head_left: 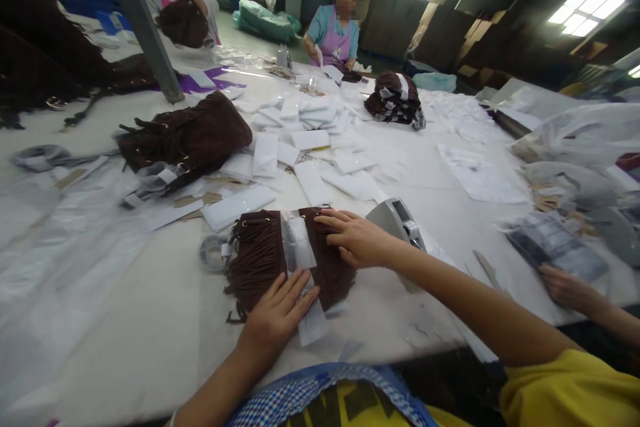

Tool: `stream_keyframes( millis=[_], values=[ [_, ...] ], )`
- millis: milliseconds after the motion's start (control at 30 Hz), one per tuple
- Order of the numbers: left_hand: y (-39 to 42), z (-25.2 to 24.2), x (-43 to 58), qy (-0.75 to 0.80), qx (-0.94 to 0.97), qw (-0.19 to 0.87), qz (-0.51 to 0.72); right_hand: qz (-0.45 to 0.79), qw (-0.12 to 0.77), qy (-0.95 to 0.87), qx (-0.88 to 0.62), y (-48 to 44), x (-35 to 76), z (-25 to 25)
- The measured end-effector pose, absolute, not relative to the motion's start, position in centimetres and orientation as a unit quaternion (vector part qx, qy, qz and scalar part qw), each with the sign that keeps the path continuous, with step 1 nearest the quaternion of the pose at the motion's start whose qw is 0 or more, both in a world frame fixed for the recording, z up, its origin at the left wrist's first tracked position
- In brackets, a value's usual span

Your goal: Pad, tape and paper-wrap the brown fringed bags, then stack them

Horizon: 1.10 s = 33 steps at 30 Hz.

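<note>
In front of me a dark brown fringed bag (257, 253) lies flat on the white table. A white paper band (300, 243) in clear plastic runs across its middle. My left hand (280, 313) rests on the bag's near edge and the band's lower end, its fingers stretched out. Across the bag's upper right part lies my right hand (357, 237), fingers extended and pressing flat. A ring-shaped coil in clear plastic with a white tag (215, 252) sits at the bag's left side. Right behind my right hand is a grey tape dispenser (395, 217).
Another brown bag (187, 133) lies at the left, near a slanted metal post (143, 27). White packets (310, 180) spread over the table's middle, with stacked brown fringed bags (395, 99) beyond. Co-workers are across the table; another person's hand (570, 288) touches a packet at right.
</note>
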<state>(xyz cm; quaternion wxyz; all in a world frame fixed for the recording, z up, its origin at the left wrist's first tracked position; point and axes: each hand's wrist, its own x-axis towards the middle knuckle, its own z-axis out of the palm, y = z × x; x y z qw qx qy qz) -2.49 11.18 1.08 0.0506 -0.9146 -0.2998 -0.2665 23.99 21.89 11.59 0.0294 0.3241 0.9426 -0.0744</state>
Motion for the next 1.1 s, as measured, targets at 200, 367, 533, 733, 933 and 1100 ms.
stream_keyframes(
  millis=[200,367,533,733,933,1100],
  values=[
    [11.2,1.3,-2.5,-0.299,-0.911,0.055,-0.279,0.056,0.120,0.804,0.580,22.4,29.4,14.5],
    [11.0,1.4,-2.3,-0.308,-0.910,0.059,-0.273,-0.017,-0.105,0.880,0.462,22.1,22.7,12.8],
    [10.5,1.1,-2.1,-0.317,-0.903,0.062,-0.285,-0.068,-0.158,0.910,0.377,21.9,15.3,7.8],
    [9.9,1.0,-2.3,-0.307,-0.901,0.065,-0.300,-0.148,-0.234,0.857,0.434,23.2,16.3,7.7],
    [9.8,0.8,-2.2,-0.308,-0.900,0.052,-0.303,-0.221,-0.194,0.874,0.386,26.7,18.5,9.3],
    [9.8,0.2,-1.8,-0.324,-0.884,0.040,-0.336,-0.211,-0.169,0.829,0.490,23.8,18.1,10.3]
  ],
)
